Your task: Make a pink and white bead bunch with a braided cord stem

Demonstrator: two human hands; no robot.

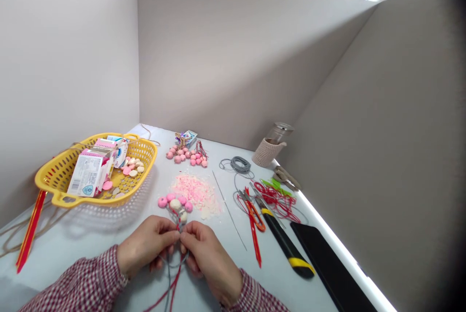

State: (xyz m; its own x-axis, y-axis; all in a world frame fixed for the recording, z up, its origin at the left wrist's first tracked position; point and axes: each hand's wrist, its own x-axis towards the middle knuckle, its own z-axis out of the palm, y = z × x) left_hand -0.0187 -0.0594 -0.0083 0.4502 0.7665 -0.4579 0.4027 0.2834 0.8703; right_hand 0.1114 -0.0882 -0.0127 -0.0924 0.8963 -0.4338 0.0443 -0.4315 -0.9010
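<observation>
My left hand and my right hand meet at the front of the table, thumbs and fingertips pinching grey and red cords between them. Loose tails of red cord and grey cord hang down below my fingers. Just above the fingertips the cords run to a cluster of pink beads and white beads lying on the table. Fingers on the far side of each hand are partly hidden. Pink and white shavings are scattered just beyond the cluster.
A yellow basket with boxes and bean-shaped pieces stands left. Pink beads lie at the back. Grey cord, red cord, orange-handled scissors, a black-and-yellow tool, a thin rod and a jar are right.
</observation>
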